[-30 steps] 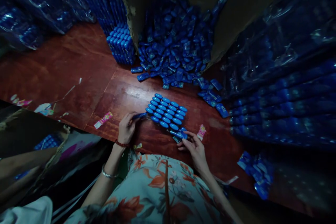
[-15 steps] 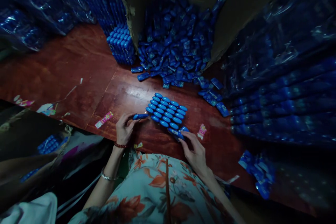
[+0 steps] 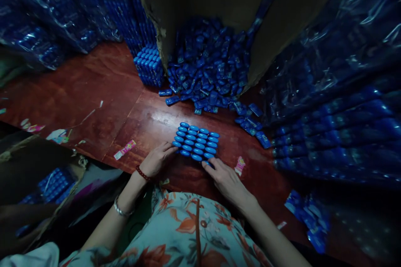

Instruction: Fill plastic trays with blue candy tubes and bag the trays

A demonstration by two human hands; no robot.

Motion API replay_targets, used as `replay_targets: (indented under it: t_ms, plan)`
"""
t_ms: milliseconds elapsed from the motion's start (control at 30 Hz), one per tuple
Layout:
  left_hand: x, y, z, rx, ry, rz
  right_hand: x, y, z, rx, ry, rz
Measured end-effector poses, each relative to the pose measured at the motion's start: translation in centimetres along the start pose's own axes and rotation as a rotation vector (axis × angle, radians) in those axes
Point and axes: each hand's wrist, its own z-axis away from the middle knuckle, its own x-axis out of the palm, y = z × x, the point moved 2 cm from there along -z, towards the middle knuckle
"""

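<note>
A tight block of small blue upright items (image 3: 196, 141) stands on the red-brown wooden table (image 3: 103, 96) just in front of me. My left hand (image 3: 156, 159) rests against the block's near left corner, fingers stretched toward it. My right hand (image 3: 224, 178) lies flat at the block's near right edge, fingertips touching the lowest row. Neither hand grips anything that I can see.
A heap of loose blue items (image 3: 209, 71) spills from a cardboard box (image 3: 238, 4) behind the block. A finished stack (image 3: 149, 64) stands at its left. Plastic-wrapped blue bundles (image 3: 338, 104) wall the right and far left. Pink paper scraps (image 3: 124, 149) lie nearby.
Each hand was holding a single blue item beside the block. Those items are now set into the block and both hands press flat against its near side. The view tilted down.
</note>
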Motion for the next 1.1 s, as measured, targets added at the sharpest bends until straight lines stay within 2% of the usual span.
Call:
replay_targets:
  t_ms: [100, 267, 433, 567, 667, 833, 1033, 1100]
  plan:
    - [0.0, 0.4, 0.3, -0.045, -0.044, 0.012, -0.5, 0.3, -0.5, -0.032, -0.05, -0.119]
    - [0.6, 0.4, 1.2, -0.099, 0.014, 0.073, -0.5, 2.3, 0.2, 0.048, 0.105, -0.41]
    - [0.7, 0.9, 1.4, -0.052, -0.026, 0.014, 0.4, 2.3, 1.4, 0.087, 0.179, -0.329]
    - [0.8, 1.3, 1.4, -0.073, -0.039, -0.019, 0.5, 1.1, 0.9, 0.116, 0.093, -0.167]
    - [1.0, 1.4, 1.5, -0.118, -0.021, -0.006, 0.0, 0.7, 0.2, 0.126, 0.031, -0.131]
    - [0.9, 1.5, 1.3, -0.112, -0.005, 0.007, -0.2, 1.7, -0.1, 0.085, 0.048, -0.261]
    - [0.5, 1.7, 1.2, -0.093, -0.086, -0.066, 0.6, 3.4, 1.3, 0.078, 0.276, -0.523]
    - [0.7, 1.9, 1.0, -0.113, -0.112, -0.082, 0.5, 3.2, 1.4, 0.077, 0.24, -0.52]
